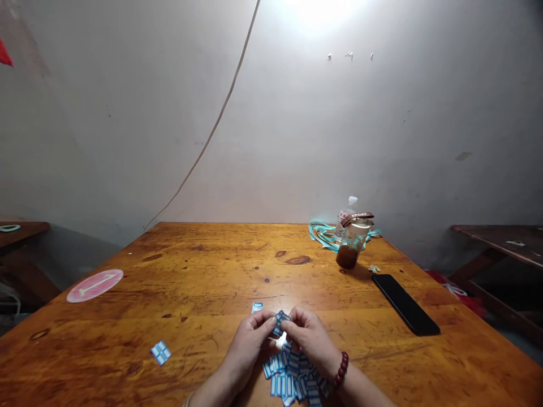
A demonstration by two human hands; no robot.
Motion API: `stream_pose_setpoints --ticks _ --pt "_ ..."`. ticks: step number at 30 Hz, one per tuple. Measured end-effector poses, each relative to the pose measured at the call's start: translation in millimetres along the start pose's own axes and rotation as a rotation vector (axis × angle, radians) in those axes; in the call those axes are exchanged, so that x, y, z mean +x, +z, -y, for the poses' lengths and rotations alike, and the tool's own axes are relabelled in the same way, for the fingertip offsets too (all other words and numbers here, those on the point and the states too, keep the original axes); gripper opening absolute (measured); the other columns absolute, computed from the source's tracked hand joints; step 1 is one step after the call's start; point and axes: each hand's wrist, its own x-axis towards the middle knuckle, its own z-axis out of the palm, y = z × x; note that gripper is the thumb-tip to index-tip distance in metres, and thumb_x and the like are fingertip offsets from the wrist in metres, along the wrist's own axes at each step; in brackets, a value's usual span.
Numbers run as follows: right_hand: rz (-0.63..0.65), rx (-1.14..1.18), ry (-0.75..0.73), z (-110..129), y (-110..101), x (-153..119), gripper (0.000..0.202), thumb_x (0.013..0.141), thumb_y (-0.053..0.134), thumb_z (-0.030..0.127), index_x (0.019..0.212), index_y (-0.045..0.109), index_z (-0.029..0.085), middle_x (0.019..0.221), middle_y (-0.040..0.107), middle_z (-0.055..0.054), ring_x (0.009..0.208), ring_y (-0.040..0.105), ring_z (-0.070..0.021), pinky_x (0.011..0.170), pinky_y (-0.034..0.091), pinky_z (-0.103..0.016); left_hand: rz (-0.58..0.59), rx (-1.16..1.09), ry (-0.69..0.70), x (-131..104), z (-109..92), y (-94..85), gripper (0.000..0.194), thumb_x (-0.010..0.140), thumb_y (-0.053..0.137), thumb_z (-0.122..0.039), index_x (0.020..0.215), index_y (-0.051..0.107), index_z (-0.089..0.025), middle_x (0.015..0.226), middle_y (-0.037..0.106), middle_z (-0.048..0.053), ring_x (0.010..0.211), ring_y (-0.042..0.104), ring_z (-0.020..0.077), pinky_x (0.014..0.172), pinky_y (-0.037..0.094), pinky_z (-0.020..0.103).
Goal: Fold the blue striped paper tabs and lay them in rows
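Observation:
Between thumbs and fingers, both my left hand (251, 340) and my right hand (311, 338) pinch a small blue-and-white label sheet (280, 322). Both hands are closed on it, just above the table. Below them lies a loose pile of similar blue-and-white label sheets (282, 386), partly covered by my right hand and wrist. One more small label sheet (257, 306) lies just beyond my left fingers. Off to the left, another label sheet (160, 353) rests alone on the wood. A dark red bead bracelet (341, 368) circles my right wrist.
A wooden table (212, 282) reaches to the wall. At right lie a black phone (406, 304), a cup with brown liquid (348, 254), a clear bottle (352, 204) and turquoise straps (323, 236). A pink round sticker (95, 285) is at left. Benches (500, 243) flank the table.

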Motion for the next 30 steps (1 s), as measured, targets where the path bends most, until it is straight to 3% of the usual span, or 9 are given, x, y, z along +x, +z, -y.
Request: stream_pose_setpoints --ticks 6,10,16,23,30 --pt "-0.075 0.045 -0.016 -5.2 3.8 3.1 0.026 0.067 0.059 0.033 0.059 0.04 0.017 0.044 0.045 0.008 0.035 0.036 -0.0043 0.035 0.025 -0.015 0.003 -0.054 -0.054 -1.1 -3.1 4.7 0.029 0.062 0.067 -0.039 0.075 0.063 -0.013 0.06 0.058 0.0 0.048 0.05 0.0061 0.047 0.039 0.016" --pt "-0.037 0.151 -0.011 -3.8 4.0 3.5 0.02 0.067 0.059 0.028 0.067 0.043 0.017 0.047 0.045 0.008 0.037 0.036 -0.0043 0.036 0.025 -0.015 0.009 -0.061 -0.106 1.0 -0.7 5.3 0.035 0.055 0.072 -0.038 0.078 0.063 -0.012 0.06 0.06 0.002 0.047 0.053 0.0083 0.047 0.04 0.018" --pt "-0.053 0.149 -0.074 -4.0 3.5 4.4 0.015 0.064 0.058 0.019 0.06 0.044 0.015 0.05 0.043 0.007 0.042 0.034 -0.0037 0.04 0.026 -0.016 0.013 0.052 -0.028 1.4 3.2 4.0 0.031 0.057 0.072 -0.035 0.074 0.058 -0.013 0.06 0.057 -0.001 0.047 0.051 0.0071 0.045 0.038 0.017" --pt "0.004 0.184 -0.016 4.6 1.2 1.4 0.018 0.067 0.058 0.026 0.062 0.045 0.015 0.05 0.042 0.007 0.041 0.034 -0.0036 0.04 0.024 -0.016 0.043 0.119 0.019 0.8 2.0 5.8 0.031 0.06 0.068 -0.039 0.063 0.052 -0.013 0.045 0.048 -0.005 0.037 0.04 0.0042 0.037 0.028 0.015" --pt "0.029 0.192 -0.034 4.3 -1.2 2.9 0.025 0.067 0.061 0.035 0.063 0.047 0.014 0.051 0.044 0.006 0.042 0.035 -0.0036 0.041 0.026 -0.016 0.022 0.146 -0.022 -0.9 0.1 5.8 0.033 0.06 0.066 -0.042 0.064 0.052 -0.013 0.045 0.051 -0.004 0.036 0.04 0.0044 0.036 0.022 0.015"
